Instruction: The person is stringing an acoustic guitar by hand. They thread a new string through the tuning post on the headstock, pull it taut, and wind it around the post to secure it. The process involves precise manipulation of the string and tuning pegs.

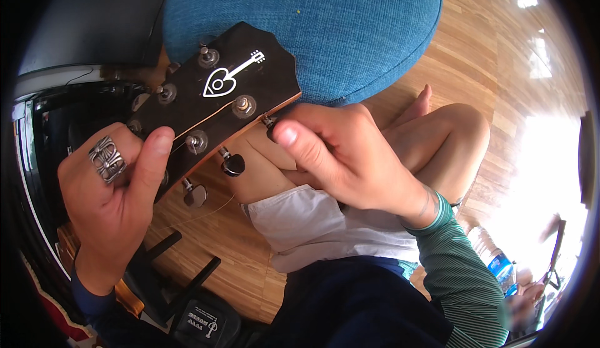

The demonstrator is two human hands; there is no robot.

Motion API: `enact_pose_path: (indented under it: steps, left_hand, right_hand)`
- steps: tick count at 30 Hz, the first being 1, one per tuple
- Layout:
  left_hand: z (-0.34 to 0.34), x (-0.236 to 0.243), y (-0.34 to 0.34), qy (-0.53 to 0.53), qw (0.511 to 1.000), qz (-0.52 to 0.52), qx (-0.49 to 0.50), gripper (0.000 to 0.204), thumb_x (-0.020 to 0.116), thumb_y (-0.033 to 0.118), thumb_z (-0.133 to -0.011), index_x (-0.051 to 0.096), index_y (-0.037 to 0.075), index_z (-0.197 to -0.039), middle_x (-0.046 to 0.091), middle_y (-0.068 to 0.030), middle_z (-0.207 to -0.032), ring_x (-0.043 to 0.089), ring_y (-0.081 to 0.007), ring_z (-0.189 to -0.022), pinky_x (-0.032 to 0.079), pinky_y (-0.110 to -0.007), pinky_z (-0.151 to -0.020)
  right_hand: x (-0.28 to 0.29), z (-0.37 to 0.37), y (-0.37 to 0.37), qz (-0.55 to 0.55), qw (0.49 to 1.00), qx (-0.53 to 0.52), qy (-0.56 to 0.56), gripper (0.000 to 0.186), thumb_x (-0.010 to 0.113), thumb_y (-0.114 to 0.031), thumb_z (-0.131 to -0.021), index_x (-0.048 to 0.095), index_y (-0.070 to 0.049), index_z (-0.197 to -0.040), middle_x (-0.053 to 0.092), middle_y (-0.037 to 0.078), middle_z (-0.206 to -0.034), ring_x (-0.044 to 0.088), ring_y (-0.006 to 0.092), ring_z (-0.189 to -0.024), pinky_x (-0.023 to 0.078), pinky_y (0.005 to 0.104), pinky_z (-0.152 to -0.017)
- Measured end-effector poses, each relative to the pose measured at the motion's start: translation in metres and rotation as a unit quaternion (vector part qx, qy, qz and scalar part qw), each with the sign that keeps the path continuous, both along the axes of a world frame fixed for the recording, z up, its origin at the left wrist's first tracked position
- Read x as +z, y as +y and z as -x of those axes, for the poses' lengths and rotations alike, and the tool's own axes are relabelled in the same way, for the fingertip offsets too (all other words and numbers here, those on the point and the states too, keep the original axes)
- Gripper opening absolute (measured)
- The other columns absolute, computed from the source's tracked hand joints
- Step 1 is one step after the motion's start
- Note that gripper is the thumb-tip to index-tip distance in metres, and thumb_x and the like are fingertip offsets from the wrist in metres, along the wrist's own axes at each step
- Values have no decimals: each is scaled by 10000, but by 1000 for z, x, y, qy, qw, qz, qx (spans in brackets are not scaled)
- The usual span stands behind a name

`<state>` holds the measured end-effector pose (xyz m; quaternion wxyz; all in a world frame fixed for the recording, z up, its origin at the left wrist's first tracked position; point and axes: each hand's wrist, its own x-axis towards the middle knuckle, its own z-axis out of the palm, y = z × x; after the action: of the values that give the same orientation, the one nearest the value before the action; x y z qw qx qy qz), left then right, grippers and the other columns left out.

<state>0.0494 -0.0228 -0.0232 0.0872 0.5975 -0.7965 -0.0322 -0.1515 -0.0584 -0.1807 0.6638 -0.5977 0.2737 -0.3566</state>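
A black guitar headstock (269,66) with a white heart-shaped guitar emblem tilts across the view. Metal tuning posts stand on its face. One thin guitar string (203,122) runs from the post (244,106) nearest my right hand toward my left thumb. My left hand (119,179), with a wide silver ring, is closed at the lower headstock, pinching the string between thumb and fingers. My right hand (340,154) is closed around a tuning peg (270,123) on the edge, mostly covered by my fingers. Two more dark pegs (232,164) stick out below it.
A round blue cushioned stool (350,29) supports the headstock's far end or lies behind it. Bare legs (444,129) rest on the wooden floor (481,54). Black stand legs (194,285) and a dark case (206,323) are lower left, a plastic bottle (500,267) lower right.
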Motion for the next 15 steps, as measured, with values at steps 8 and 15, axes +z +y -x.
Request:
enact_pose_path:
  steps: [8, 15]
  left_hand:
    - [-4, -2, -2, -10, 999, 34, 0, 302, 760, 128, -838, 554, 36, -638, 469, -64, -547, 453, -207, -453, 346, -319, -444]
    - [-12, 3, 9, -44, 997, 64, 1, 300, 747, 171, -851, 576, 43, -640, 509, -74, -566, 502, -235, -480, 370, -330, -463]
  right_hand:
    - [-6, -23, 11, -307, 921, 71, -228, 340, 518, -333, -1036, 643, -55, -884, 498, -28, -525, 422, 41, -409, 325, 209, -392]
    - [11, -24, 20, 130, 979, -145, 65, 169, 674, -159, -934, 640, 6, -942, 606, 80, -621, 595, 97, -533, 446, 275, -482]
